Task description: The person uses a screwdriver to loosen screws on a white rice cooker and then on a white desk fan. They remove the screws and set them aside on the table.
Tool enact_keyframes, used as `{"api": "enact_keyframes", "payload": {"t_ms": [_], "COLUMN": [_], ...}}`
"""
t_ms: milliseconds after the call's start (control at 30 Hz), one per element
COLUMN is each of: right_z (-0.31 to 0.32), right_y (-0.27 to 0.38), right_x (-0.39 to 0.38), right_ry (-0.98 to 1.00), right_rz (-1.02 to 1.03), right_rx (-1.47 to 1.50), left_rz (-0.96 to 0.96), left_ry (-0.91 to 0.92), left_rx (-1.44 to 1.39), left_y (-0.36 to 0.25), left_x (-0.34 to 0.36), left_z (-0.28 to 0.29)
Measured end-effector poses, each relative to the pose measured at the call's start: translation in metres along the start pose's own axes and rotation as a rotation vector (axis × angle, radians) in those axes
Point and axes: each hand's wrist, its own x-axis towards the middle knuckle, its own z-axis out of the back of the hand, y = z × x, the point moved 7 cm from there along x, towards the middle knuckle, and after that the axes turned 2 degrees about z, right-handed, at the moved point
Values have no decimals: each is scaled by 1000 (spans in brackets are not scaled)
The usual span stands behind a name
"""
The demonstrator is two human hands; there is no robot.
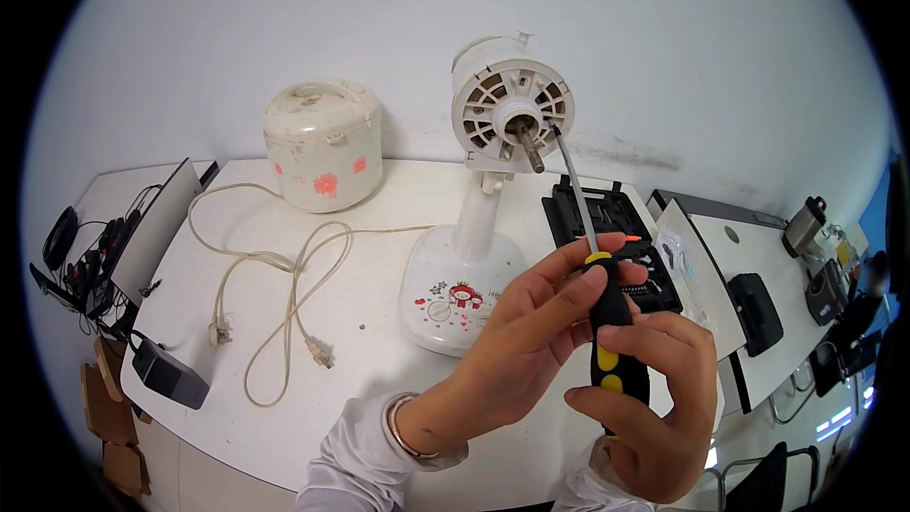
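Observation:
A screwdriver point(608, 318) with a black and yellow handle and a long metal shaft points up and away from me. My left hand point(531, 322) pinches the top of its handle, near the shaft. Lower on the handle, the fingers of my right hand point(664, 398) curl round it. The shaft's tip meets the front of the white fan motor housing point(512, 104), right of the bare metal spindle point(531, 150); whether it sits in a screw cannot be made out. No blades or guard show on the fan, whose white base point(436, 308) carries cartoon prints.
A white rice cooker point(322, 147) stands at the back left. Pale power cords point(294, 270) loop across the white table point(237, 446). Behind my hands lies an open black tool case point(569, 213). A black adapter box point(169, 374) sits at the left edge.

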Motion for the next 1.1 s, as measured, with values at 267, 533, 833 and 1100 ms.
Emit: {"api": "enact_keyframes", "payload": {"t_ms": [267, 533, 833, 1100], "right_z": [4, 9, 57, 83], "right_y": [3, 4, -1, -21], "right_x": [0, -16, -37, -54], "right_ry": [39, 16, -755, -606], "right_rz": [36, -50, 276, 5], "right_rx": [4, -18, 46, -291], "left_rz": [2, 47, -289, -610], "left_ry": [-9, 55, 9, -112], "left_rx": [10, 163, 515, 340], "left_y": [2, 3, -39, -100], "left_x": [-3, -6, -6, 1], "left_z": [1, -11, -3, 35]}}
